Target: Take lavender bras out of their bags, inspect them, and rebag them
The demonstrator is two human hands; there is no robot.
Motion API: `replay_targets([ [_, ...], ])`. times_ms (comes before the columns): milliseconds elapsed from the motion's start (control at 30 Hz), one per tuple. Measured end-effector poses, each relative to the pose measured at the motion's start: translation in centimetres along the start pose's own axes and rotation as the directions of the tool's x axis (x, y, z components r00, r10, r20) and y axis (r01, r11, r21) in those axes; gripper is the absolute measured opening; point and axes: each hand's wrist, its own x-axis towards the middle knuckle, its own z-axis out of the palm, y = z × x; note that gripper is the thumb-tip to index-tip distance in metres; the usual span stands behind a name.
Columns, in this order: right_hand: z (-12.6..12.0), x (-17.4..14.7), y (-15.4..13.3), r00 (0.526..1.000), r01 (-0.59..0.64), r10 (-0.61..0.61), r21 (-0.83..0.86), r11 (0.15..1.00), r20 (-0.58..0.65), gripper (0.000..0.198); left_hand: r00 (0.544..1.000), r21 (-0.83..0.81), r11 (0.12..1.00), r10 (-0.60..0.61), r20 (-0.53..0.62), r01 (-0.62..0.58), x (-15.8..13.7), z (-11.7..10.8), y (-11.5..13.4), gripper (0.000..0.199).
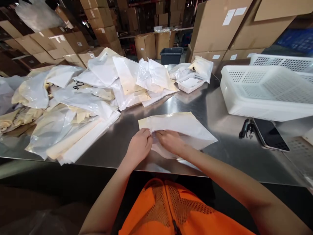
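Observation:
A flat white plastic bag [181,123] with a pale yellowish edge lies on the steel table in front of me. My left hand [140,143] is closed on the bag's left edge, thumb and fingers pinching it. Between the bag's two layers, at its open side, sits my right hand [170,141]; the upper layer covers its fingertips, so their grip is hidden. To the left of my hands is a pile of similar bags [83,98], some with yellowish paper showing through. A stack of flat white bags [90,138] lies at the pile's near side.
White perforated baskets [266,109] stand at the right. A phone [271,134] and a small black item [244,129] lie in front of them. A small white basket [191,83] is at the back of the steel table [227,160]. Cardboard boxes [217,29] are stacked behind.

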Motion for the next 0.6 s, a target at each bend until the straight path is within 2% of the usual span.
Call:
replay_targets([
  [67, -2.0, -1.6, -0.4, 0.998, 0.066, -0.067, 0.049, 0.997, 0.014, 0.024, 1.0, 0.027, 1.0, -0.002, -0.009, 0.002, 0.2, 0.2, -0.2, 0.02],
  [133, -4.3, -3.2, -0.8, 0.99, 0.139, -0.139, 0.209, 0.968, -0.015, 0.024, 1.0, 0.049, 0.999, 0.001, -0.01, 0.0, 0.4, 0.5, -0.3, 0.02],
  [200, -6.4, -4.5, -1.3, 0.978, 0.208, -0.177, 0.43, 0.878, -0.111, 0.023, 1.0, 0.106, 0.994, -0.002, -0.002, 0.003, 0.4, 0.6, -0.2, 0.02],
  [267, -7.5, -5.7, -1.8, 0.96, 0.272, -0.168, 0.604, 0.749, -0.225, 0.02, 0.999, 0.227, 0.973, -0.038, -0.026, 0.043, 0.0, 0.8, 0.2, 0.017],
  [333, -7.5, -6.7, -2.2, 0.942, 0.322, -0.145, 0.695, 0.643, -0.301, 0.02, 0.984, 0.349, 0.921, -0.156, -0.081, 0.175, -0.8, 0.9, 0.6, 0.019],
  [400, -6.6, -7.8, -2.5, 0.936, 0.338, -0.146, 0.707, 0.621, -0.319, 0.021, 0.934, 0.372, 0.859, -0.35, -0.072, 0.351, -2.0, 1.3, 0.8, 0.032],
  [467, -5.2, -8.9, -2.8, 0.932, 0.348, -0.165, 0.666, 0.66, -0.324, 0.021, 0.87, 0.262, 0.856, -0.484, 0.097, 0.447, -3.5, 2.0, 0.7, 0.053],
  [533, -3.9, -9.8, -3.2, 0.919, 0.378, -0.215, 0.591, 0.712, -0.33, 0.018, 0.79, -0.041, 0.838, -0.495, 0.362, 0.544, -5.2, 3.0, 0.3, 0.067],
  [567, -3.4, -10.2, -3.5, 0.912, 0.398, -0.257, 0.544, 0.738, -0.318, 0.017, 0.742, -0.226, 0.755, -0.459, 0.488, 0.616, -6.0, 3.4, 0.0, 0.071],
  [600, -2.9, -10.5, -3.8, 0.903, 0.424, -0.313, 0.493, 0.76, -0.295, 0.017, 0.695, -0.386, 0.614, -0.406, 0.593, 0.688, -6.9, 3.8, -0.2, 0.074],
])
